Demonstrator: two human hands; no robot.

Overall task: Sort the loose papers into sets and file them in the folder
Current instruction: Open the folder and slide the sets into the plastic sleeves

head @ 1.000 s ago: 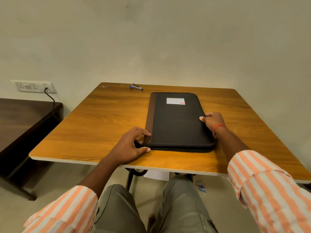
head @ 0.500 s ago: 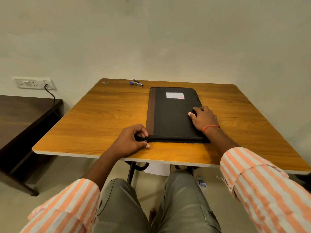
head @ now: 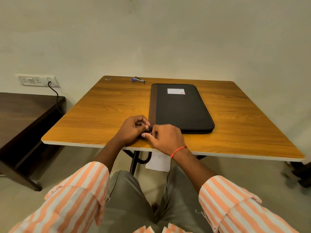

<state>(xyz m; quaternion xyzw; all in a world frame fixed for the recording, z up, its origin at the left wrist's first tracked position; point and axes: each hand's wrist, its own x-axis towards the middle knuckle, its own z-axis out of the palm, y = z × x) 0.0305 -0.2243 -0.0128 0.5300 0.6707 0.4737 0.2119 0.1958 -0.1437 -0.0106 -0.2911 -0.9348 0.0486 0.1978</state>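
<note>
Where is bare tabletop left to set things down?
One patch: left of the folder, out to the table's left edge and back to the stapler. Another strip lies to its right. Crowded: its near left corner, where left hand and right hand pinch it.

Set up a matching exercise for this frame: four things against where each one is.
Things:
1. folder
2. stapler
3. sheet of paper
4. socket panel

Places:
A. on the floor under the table
B. on the wall
C. near the table's far edge
D. lying closed on the table

Pairs: 1-D, 2-C, 3-A, 4-B
</note>
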